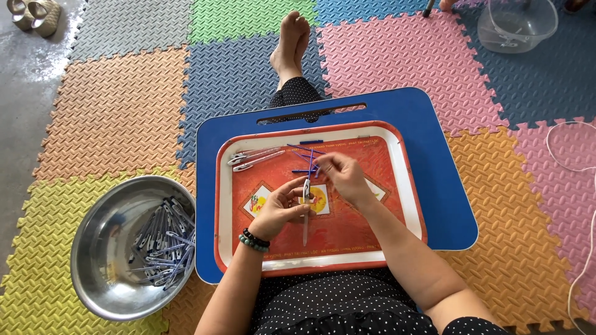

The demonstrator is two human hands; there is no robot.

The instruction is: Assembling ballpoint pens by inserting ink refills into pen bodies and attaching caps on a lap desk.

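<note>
The foam floor mat (124, 93), in coloured interlocking tiles, carried everything. On it sat a blue lap bench (434, 186) across the person's legs, bearing a red tray (397, 205) with a white rim. To the left of the bench stood a steel bowl (99, 248) holding a heap of finished pens (162, 245); a clear plastic tub (518, 25) lay well apart at the top right.

The left hand (277, 208) was closed around a clear pen barrel (306, 214), held upright over the tray centre. The right hand (343, 175) pinched a thin blue refill (310, 166) just above the barrel's top (whether it had entered the barrel could not be told). More blue refills (304, 151) lay loose near the tray's upper edge, with a few clipped barrels (251, 158) to their left.

Judgement: barrel light, stiff, smooth and likely slippery; best gripped mid-length. Refill slender and bendable; best held close to its tip.
</note>
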